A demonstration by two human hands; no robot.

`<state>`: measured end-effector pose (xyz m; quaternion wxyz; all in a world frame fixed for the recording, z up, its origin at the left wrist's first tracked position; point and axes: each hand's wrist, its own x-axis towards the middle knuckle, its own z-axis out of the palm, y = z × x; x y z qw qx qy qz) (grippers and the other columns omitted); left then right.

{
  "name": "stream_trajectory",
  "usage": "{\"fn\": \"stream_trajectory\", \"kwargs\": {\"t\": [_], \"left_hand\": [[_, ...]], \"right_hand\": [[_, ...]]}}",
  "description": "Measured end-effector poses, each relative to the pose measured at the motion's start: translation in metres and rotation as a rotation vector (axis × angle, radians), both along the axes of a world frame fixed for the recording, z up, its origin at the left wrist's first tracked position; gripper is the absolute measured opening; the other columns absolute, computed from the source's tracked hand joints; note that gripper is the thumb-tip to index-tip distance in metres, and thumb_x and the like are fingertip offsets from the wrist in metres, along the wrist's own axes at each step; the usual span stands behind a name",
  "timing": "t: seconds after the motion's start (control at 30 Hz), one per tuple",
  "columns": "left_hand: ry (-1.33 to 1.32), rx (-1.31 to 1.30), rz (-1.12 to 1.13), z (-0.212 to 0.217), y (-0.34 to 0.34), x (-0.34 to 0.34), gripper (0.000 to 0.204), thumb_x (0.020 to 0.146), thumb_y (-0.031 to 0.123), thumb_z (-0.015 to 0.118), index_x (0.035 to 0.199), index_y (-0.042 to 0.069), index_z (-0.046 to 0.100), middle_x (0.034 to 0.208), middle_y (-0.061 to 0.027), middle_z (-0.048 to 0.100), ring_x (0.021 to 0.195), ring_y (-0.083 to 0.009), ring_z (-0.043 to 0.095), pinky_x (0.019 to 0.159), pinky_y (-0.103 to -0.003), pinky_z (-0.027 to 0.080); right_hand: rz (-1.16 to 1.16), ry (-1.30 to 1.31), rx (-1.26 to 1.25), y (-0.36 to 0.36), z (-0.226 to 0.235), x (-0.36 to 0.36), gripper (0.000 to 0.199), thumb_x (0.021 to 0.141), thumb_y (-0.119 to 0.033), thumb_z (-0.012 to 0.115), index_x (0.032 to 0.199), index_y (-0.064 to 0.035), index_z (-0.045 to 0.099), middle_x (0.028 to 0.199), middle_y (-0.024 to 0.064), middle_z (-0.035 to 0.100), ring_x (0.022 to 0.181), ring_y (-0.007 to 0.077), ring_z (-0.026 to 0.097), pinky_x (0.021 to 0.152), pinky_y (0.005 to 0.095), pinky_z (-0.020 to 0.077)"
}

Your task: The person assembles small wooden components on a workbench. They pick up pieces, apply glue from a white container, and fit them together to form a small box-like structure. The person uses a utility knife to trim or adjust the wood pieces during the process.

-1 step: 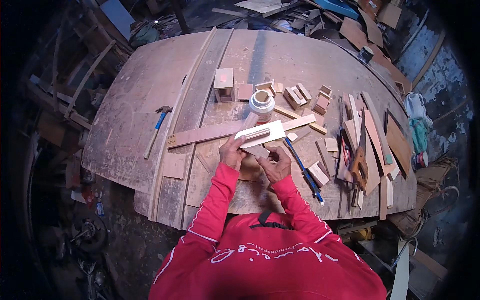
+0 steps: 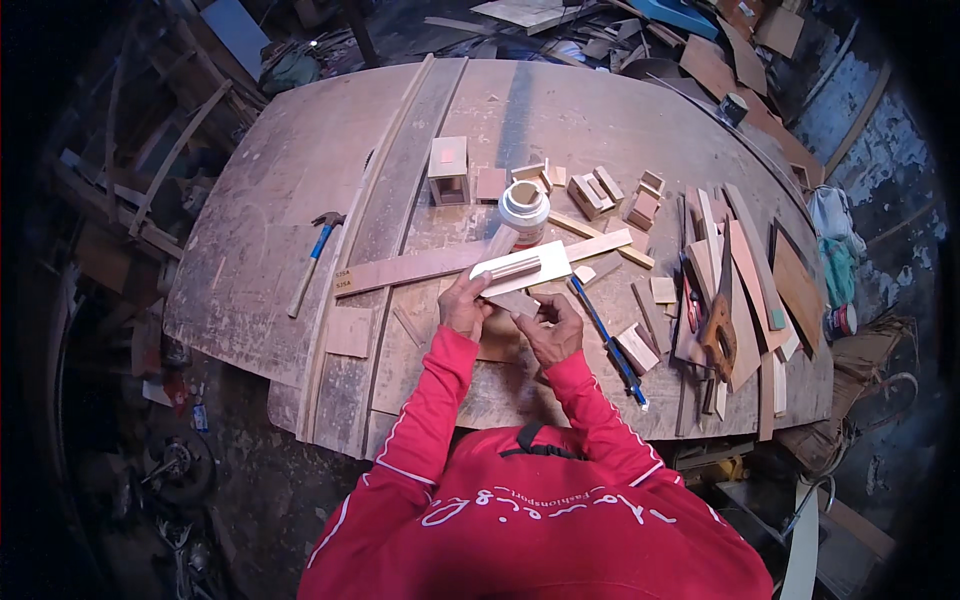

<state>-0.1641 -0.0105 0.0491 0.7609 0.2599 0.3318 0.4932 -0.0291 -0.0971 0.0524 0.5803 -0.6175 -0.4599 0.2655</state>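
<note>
Left hand [image 2: 465,305] is closed around the near left end of the pale board [image 2: 553,262], thumb on top, fingers mostly hidden underneath. Board is held up over the middle of the table [image 2: 270,150], tilted, with thin slats [image 2: 515,268] lying lengthwise on its upper face. Right hand [image 2: 555,330] pinches the right end of a small block [image 2: 513,302] between thumb and fingers, just on the near side of the board — can't tell if block and board touch, or if the left fingers reach the block too. Glue-type jar [image 2: 525,208], white, open, stands just beyond the board. Long strip [image 2: 400,270] lies to the left, its right end passing behind the board. Far side: upright box [image 2: 449,172] left of the jar, slotted block [image 2: 596,192] to its right. Blue bar [image 2: 610,340] lies slantwise right of the right hand, with a grooved block [image 2: 637,348] just beside it. Further right, a saw [image 2: 718,335] rests on a heap of offcuts [image 2: 745,310] — handle toward the near edge. Hammer [image 2: 315,258] lies well apart on the left, head pointing far.
</note>
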Motion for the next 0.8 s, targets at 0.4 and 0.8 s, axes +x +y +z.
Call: {"fn": "stream_trajectory", "kwargs": {"t": [0.4,0.8], "left_hand": [[0.005,0.001,0.005,0.022,-0.004,0.006,0.041,0.085,0.01,0.065,0.123,-0.001,0.055,0.109,-0.0099,0.062,0.092,-0.0181,0.063,0.079,-0.032,0.055],[0.056,-0.04,-0.124,0.045,-0.013,0.011,0.044,0.09,0.015,0.057,0.13,-0.002,0.046,0.119,-0.0165,0.057,0.105,-0.0279,0.061,0.089,-0.046,0.052]], "right_hand": [[-0.021,-0.067,0.08,0.0,0.003,0.009,0.04,0.071,-0.018,0.077,0.1,0.0051,0.06,0.065,0.0081,0.06,0.056,0.0119,0.055,0.054,0.0256,0.0466],[-0.068,-0.135,0.053,-0.016,0.026,0.008,0.038,0.072,-0.021,0.076,0.098,0.0016,0.06,0.061,0.0048,0.055,0.053,0.0117,0.053,0.049,0.0263,0.0433]]}}
